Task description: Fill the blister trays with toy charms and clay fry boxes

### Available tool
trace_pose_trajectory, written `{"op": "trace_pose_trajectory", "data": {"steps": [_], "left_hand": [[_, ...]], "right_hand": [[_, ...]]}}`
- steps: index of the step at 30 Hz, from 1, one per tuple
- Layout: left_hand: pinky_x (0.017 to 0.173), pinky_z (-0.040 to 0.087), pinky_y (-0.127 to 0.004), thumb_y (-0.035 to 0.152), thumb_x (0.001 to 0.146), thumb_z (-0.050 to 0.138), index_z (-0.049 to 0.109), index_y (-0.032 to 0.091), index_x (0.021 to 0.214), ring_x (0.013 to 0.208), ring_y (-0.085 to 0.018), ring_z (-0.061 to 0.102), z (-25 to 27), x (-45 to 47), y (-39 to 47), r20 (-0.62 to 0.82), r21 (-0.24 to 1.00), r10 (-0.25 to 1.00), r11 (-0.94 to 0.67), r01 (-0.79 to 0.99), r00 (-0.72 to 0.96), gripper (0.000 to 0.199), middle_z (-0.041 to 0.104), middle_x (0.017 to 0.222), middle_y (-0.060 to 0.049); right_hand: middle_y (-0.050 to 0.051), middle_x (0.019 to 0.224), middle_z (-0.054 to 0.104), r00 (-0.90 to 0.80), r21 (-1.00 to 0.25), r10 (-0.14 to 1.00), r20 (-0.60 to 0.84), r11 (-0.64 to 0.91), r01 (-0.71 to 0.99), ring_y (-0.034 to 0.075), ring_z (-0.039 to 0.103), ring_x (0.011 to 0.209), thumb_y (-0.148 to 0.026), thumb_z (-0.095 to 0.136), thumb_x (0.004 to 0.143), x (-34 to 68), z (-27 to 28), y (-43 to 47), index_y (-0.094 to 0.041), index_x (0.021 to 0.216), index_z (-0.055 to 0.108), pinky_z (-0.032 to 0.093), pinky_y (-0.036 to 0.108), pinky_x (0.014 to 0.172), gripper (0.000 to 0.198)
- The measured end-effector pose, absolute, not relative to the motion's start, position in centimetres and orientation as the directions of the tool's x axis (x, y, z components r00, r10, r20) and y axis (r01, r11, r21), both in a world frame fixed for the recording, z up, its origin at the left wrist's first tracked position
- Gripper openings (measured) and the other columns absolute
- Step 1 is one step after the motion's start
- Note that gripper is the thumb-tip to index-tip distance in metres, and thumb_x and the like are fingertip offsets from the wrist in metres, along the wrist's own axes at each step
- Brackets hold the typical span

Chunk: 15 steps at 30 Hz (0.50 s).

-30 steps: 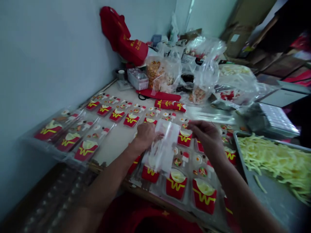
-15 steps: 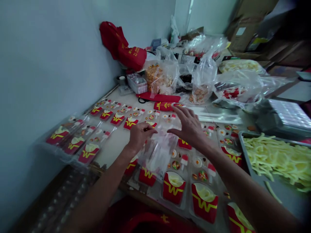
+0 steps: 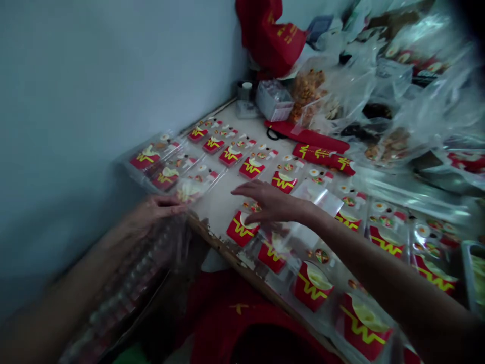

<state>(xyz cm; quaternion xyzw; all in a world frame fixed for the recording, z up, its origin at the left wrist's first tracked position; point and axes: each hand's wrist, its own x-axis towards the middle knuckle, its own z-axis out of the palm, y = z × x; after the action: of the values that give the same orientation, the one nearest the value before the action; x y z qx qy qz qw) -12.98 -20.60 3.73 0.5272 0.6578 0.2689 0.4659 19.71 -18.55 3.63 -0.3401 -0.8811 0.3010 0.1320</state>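
My left hand [image 3: 153, 215] is at the table's left front edge, with thumb and fingers pinched together. A blurred clear plastic bag [image 3: 180, 245] hangs from them over the edge. Right beside the fingertips lies the nearest of several overlapping clear packs [image 3: 164, 177] with red fries pouches. My right hand [image 3: 267, 202] hovers with fingers spread, thumb close to a red fries pouch with a yellow W [image 3: 242, 228]. Nothing shows in its grasp. Under the right forearm, clear plastic sheeting [image 3: 314, 202] covers part of the laid-out packs.
Rows of packs with red pouches [image 3: 312, 285] cover much of the table [image 3: 215, 210]. Behind them are red folded cloth [image 3: 306, 136], a clear box [image 3: 275, 98] and bagged snacks [image 3: 308, 93]. A metal tray [image 3: 470, 273] is at right; the wall [image 3: 113, 76] bounds the left.
The view has swung left. My left hand has moved from the middle packs to the left table edge, clear plastic now below it. My right hand has shifted left, over a front-row pouch.
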Motion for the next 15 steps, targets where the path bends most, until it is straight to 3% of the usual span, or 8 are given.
{"op": "trace_pose_trajectory", "data": {"steps": [2,4,9,15], "left_hand": [[0.066,0.047,-0.024,0.034,0.07,0.085,0.073,0.018,0.075,0.065,-0.011,0.061,1.6,-14.7,-22.7,-0.483,0.835,0.873,0.483,0.263,-0.069,0.021,0.07,0.068,0.007],[0.066,0.046,-0.022,0.033,0.069,0.086,0.068,0.018,0.07,0.063,-0.009,0.059,0.2,-15.2,-24.2,-0.565,0.809,0.82,0.572,0.133,-0.089,0.023,0.068,0.064,0.009],[0.07,0.05,-0.023,0.046,0.069,0.087,0.077,0.021,0.09,0.079,-0.014,0.065,-0.6,-14.4,-25.3,-0.596,0.802,0.803,0.596,0.027,-0.029,0.034,0.078,0.088,0.003],[0.056,0.048,-0.026,0.039,0.064,0.089,0.077,0.018,0.079,0.059,-0.014,0.061,0.4,-13.5,-25.2,-0.621,0.784,0.777,0.617,-0.067,-0.103,0.029,0.073,0.071,-0.002]], "right_hand": [[0.015,0.144,0.058,-0.784,-0.445,0.614,-0.084,0.681,0.581,0.033,0.049,0.134,-0.031,0.086,0.07,19.9,1.9,-19.2,-0.019,0.144,0.055,0.037,0.053,0.111,0.081],[0.016,0.141,0.059,-0.817,-0.372,0.562,-0.131,0.736,0.566,0.034,0.05,0.13,-0.029,0.087,0.068,19.5,0.6,-19.5,-0.017,0.145,0.053,0.037,0.054,0.111,0.086],[0.016,0.138,0.061,-0.844,-0.377,0.526,-0.105,0.764,0.524,0.031,0.053,0.127,-0.033,0.085,0.074,17.6,-0.2,-17.9,-0.018,0.148,0.051,0.042,0.048,0.107,0.083],[0.019,0.154,0.047,-0.844,-0.329,0.53,-0.084,0.785,0.525,0.037,0.039,0.143,-0.05,0.089,0.066,17.5,-0.3,-17.1,-0.016,0.153,0.043,0.03,0.053,0.117,0.105]]}}
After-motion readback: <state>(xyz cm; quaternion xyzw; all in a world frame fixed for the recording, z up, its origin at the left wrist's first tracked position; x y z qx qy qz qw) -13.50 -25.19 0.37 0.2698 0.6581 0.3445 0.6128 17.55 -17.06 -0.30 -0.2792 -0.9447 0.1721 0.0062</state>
